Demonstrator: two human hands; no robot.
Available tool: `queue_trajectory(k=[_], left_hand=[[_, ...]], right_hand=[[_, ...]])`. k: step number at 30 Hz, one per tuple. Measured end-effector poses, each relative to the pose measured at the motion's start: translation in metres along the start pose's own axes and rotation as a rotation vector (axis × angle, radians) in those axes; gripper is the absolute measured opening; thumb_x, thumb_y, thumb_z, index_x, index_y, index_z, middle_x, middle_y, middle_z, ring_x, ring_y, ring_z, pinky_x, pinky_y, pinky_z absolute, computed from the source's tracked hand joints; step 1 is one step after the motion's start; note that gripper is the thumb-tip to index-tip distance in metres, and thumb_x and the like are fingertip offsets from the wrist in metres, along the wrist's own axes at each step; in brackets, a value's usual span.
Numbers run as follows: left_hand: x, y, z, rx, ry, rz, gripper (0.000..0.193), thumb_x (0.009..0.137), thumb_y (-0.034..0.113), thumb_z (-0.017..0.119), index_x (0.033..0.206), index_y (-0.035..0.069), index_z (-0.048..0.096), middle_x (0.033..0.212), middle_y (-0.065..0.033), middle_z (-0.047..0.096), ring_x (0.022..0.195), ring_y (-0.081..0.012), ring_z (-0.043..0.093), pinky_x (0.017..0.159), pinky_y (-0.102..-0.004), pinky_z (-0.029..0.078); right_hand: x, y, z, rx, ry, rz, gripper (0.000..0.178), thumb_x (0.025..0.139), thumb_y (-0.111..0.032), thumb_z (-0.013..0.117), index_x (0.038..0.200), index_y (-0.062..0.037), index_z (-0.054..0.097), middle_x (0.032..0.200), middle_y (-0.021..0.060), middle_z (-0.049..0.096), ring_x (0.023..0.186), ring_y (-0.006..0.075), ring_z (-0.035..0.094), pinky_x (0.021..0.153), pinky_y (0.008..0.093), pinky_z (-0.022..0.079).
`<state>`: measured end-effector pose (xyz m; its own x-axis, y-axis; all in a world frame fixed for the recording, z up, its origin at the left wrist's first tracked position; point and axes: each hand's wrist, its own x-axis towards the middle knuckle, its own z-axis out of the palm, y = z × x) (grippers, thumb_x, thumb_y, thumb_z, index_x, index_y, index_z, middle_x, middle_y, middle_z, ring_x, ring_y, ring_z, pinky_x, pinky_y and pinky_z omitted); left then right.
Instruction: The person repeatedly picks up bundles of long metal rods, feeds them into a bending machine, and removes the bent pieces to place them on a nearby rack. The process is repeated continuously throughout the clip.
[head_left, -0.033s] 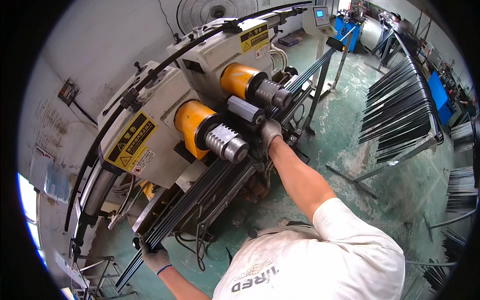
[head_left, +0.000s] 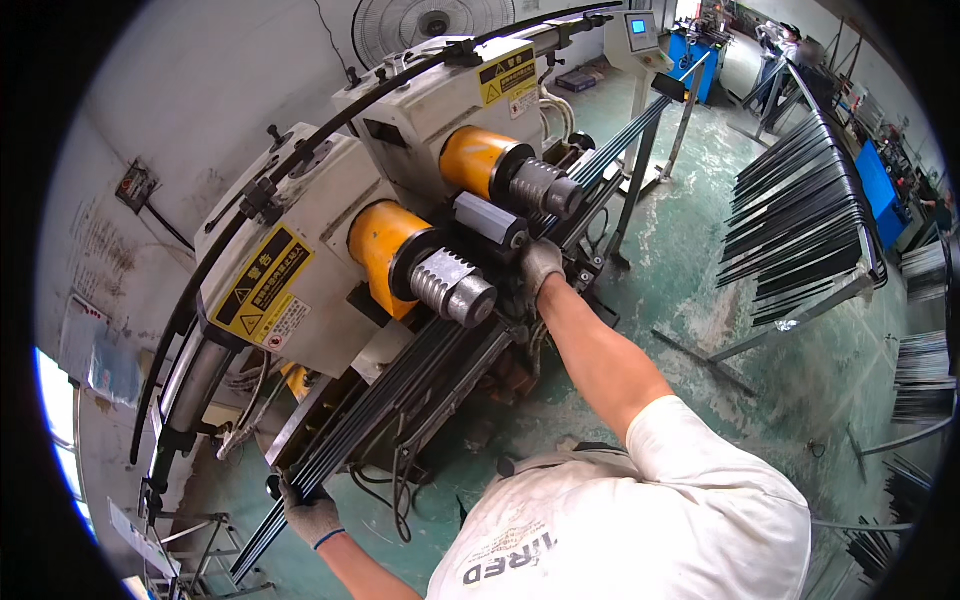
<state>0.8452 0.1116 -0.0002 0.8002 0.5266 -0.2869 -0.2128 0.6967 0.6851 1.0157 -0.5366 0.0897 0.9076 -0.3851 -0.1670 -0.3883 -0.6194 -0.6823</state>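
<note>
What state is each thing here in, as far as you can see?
Left hand: gloved, closed on thin rods
Thin rods: bundled, lying along the machine
Right hand: gloved, beside the grey block, grip hidden
Control screen: lit blue
Fan: spinning or not, can't tell
Dark rods on rack: hanging in a row

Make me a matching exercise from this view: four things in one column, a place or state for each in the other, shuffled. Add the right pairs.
1. Left gloved hand
2. Right gloved hand
3. Caged fan
4. Control box

A. Cut off by the picture's top edge
B. Gripping the dark rods
C. Showing a lit blue screen
D. Beside the grey hexagonal block's end

Pairs: 1-B, 2-D, 3-A, 4-C
</note>
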Motion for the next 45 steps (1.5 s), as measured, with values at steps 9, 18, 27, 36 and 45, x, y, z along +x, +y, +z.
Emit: queue_trajectory(k=[9,18,27,36,45], left_hand=[[-0.035,-0.036,0.011,-0.075,-0.007,-0.006,0.028,0.113,0.020,0.067,0.128,-0.001,0.078,0.127,-0.0133,0.082,0.120,-0.0282,0.077,0.112,-0.0454,0.061],[-0.029,-0.024,0.025,0.034,-0.124,-0.011,0.034,0.116,0.026,0.063,0.131,0.000,0.077,0.133,-0.0126,0.081,0.128,-0.0268,0.073,0.119,-0.0431,0.054],[-0.038,-0.071,0.022,-0.051,-0.025,-0.059,0.033,0.111,0.023,0.071,0.133,-0.001,0.076,0.131,-0.0152,0.081,0.124,-0.0308,0.076,0.115,-0.0460,0.060],[-0.057,-0.087,0.064,-0.010,-0.075,-0.081,0.044,0.115,0.037,0.063,0.143,0.003,0.072,0.144,-0.0132,0.075,0.134,-0.0341,0.069,0.117,-0.0521,0.053],[-0.088,-0.097,0.086,-0.194,-0.149,-0.135,0.039,0.113,0.027,0.068,0.142,0.001,0.067,0.146,-0.0178,0.072,0.140,-0.0384,0.064,0.128,-0.0573,0.046]], right_hand=[[0.029,0.016,0.040,0.910,0.072,0.197,0.037,0.109,-0.027,0.065,0.133,-0.0016,0.075,0.123,0.0125,0.080,0.112,0.0291,0.076,0.095,0.0412,0.058],[0.084,0.064,0.086,0.467,0.363,-0.031,0.033,0.107,-0.021,0.064,0.126,0.0034,0.076,0.120,0.0173,0.081,0.108,0.0301,0.078,0.089,0.0430,0.058],[0.027,0.036,0.068,1.447,0.147,0.184,0.045,0.110,-0.039,0.071,0.123,0.0041,0.077,0.113,0.0136,0.080,0.105,0.0256,0.072,0.094,0.0399,0.055],[-0.008,0.038,0.034,1.072,0.146,0.063,0.049,0.110,-0.043,0.072,0.123,0.0035,0.078,0.113,0.0153,0.081,0.100,0.0256,0.071,0.093,0.0416,0.054],[-0.044,0.098,0.054,1.239,0.190,0.077,0.050,0.113,-0.033,0.072,0.147,0.0036,0.069,0.144,0.0109,0.073,0.126,0.0238,0.065,0.112,0.0405,0.050]])
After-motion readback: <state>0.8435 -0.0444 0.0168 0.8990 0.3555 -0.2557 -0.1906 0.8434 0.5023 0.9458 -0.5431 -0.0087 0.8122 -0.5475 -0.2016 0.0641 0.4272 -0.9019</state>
